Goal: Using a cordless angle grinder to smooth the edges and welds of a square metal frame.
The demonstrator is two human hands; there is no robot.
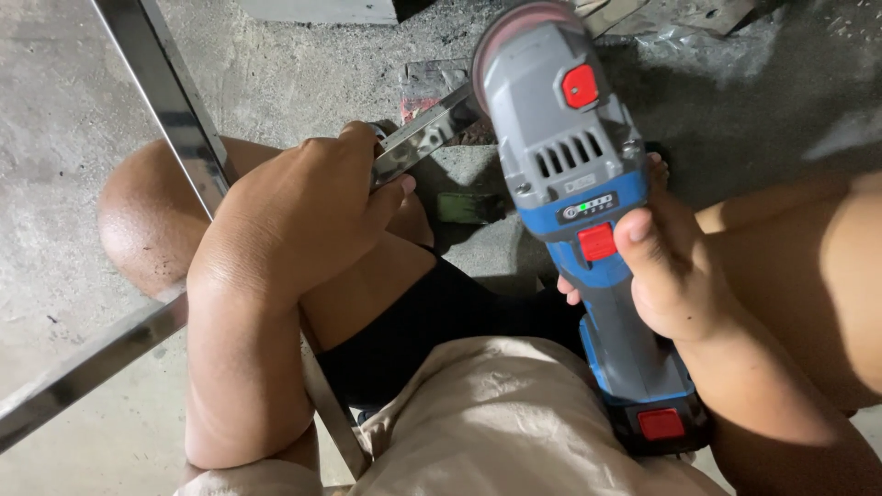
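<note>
Left hand [294, 216] is gripping a shiny metal strip [424, 136] tight, right hand [671, 266] is wrapping around a blue-grey angle grinder [574, 174], thumb by its red switch [597, 242].

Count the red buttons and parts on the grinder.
3. One red button sits on the grey head of the grinder, one red switch lies by the right hand's thumb, and one red catch is on the battery end. Others may be hidden underneath.
</note>
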